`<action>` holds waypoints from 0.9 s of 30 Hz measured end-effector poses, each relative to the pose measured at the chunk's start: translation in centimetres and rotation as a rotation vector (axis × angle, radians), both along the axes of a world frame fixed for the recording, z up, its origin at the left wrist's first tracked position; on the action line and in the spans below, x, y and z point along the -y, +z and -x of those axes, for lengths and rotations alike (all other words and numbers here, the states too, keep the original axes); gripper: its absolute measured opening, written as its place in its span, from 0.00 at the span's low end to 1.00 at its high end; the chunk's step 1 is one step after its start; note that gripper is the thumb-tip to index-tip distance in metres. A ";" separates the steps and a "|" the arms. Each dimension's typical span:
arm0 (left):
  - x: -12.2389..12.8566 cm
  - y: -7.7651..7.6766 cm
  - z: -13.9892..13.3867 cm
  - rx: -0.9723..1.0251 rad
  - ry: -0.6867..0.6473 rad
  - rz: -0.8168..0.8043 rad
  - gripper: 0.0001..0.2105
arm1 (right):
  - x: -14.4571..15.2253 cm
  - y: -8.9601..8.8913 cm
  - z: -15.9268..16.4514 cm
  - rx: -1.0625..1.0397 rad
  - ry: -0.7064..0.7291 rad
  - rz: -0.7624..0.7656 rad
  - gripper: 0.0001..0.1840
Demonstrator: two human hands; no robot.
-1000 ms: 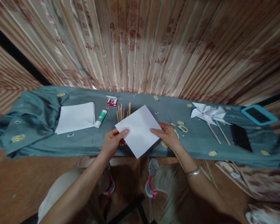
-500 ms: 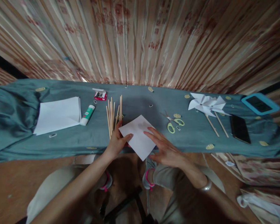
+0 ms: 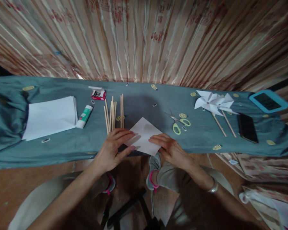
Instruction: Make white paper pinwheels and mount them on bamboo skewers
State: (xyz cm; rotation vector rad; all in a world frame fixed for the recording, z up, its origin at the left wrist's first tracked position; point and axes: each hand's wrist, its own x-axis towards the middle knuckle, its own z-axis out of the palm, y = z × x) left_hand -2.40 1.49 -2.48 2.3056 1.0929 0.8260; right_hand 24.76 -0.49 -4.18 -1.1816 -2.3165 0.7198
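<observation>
A square sheet of white paper [image 3: 144, 135] lies turned like a diamond at the front edge of the cloth-covered table, its near corner over the edge. My right hand [image 3: 174, 150] grips its right corner, fingers on top and thumb underneath. Over the left corner rests my left hand [image 3: 116, 145], fingers stretched out and thumb apart; that corner is hidden beneath it. Just beyond the left hand lie several thin wooden sticks [image 3: 114, 111]. Scissors with green handles [image 3: 176, 122] lie to the right of the paper, blades partly apart.
On the left are a stack of white paper [image 3: 51, 118], a glue stick [image 3: 84, 117] and an open red box of small pins [image 3: 98, 94]. To the right lie two paper pinwheels [image 3: 213, 102] on sticks, a black phone [image 3: 247, 127] and a blue-framed tablet [image 3: 268, 101]. A curtain [image 3: 144, 41] hangs behind.
My left hand has let go of its pinch and spread over the paper's left corner. My right hand has closed on the right corner. The view has shifted slightly.
</observation>
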 end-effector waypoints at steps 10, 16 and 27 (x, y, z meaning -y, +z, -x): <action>0.0 -2.2 -1.5 -0.050 0.001 0.127 0.16 | -1.4 0.5 0.7 -0.132 -0.283 0.244 0.19; -0.8 -3.5 -2.2 -0.076 0.185 0.105 0.16 | -2.7 -0.5 1.9 -0.157 -0.493 0.165 0.21; -2.1 -3.6 -3.0 -0.117 0.218 -0.057 0.18 | -3.1 -2.4 2.3 0.078 -0.427 -0.181 0.18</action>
